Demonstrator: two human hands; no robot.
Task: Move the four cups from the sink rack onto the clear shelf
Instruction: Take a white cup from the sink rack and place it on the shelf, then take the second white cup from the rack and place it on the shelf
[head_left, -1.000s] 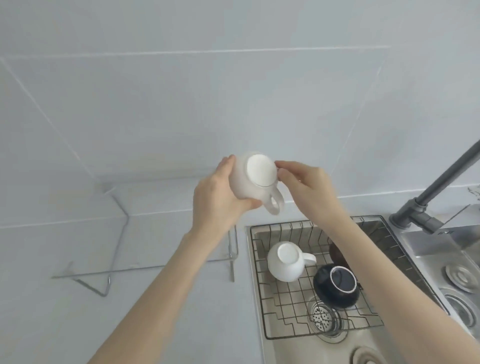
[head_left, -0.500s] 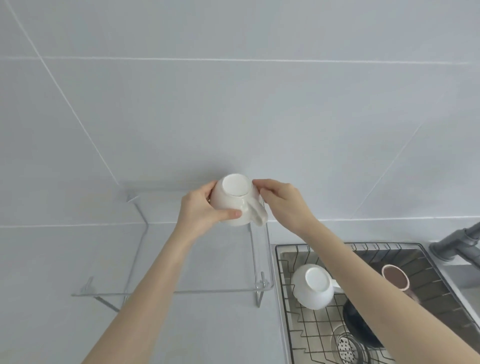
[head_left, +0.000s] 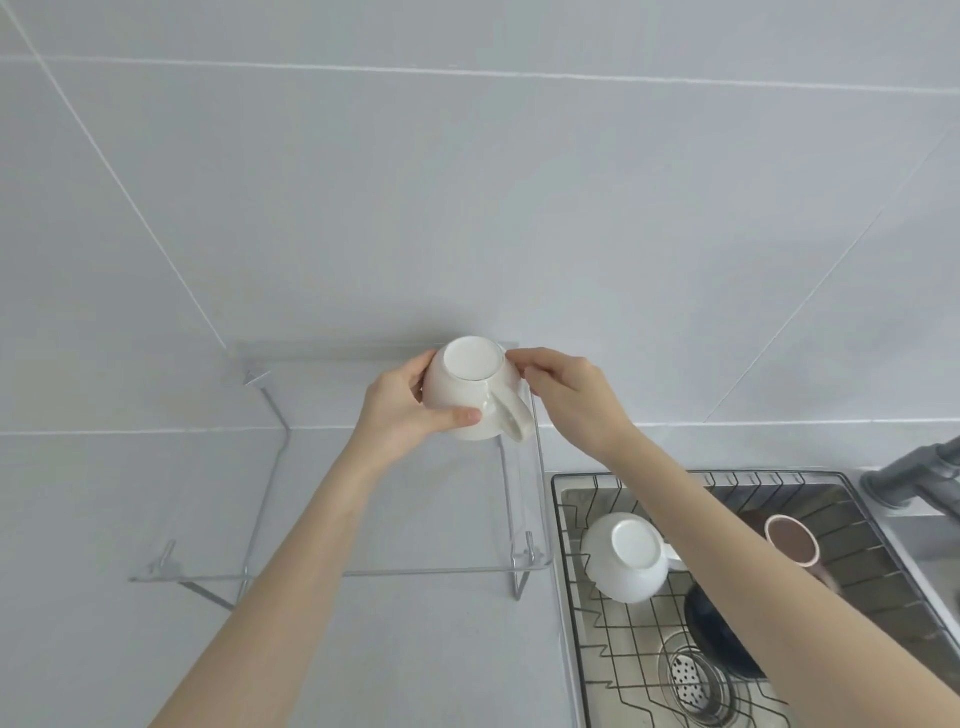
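White cup (head_left: 470, 389), inverted, over shelf (head_left: 395, 519) at 1 o'clock corner. Left hand (head_left: 400, 410) wraps body; right hand (head_left: 566, 395) fingertips pinch far side. Glazed, probably slick, chippable; body hold safest.

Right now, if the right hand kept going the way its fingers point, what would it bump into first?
The right hand points left at the white cup held by the left hand; its fingertips seem already at the cup's side.
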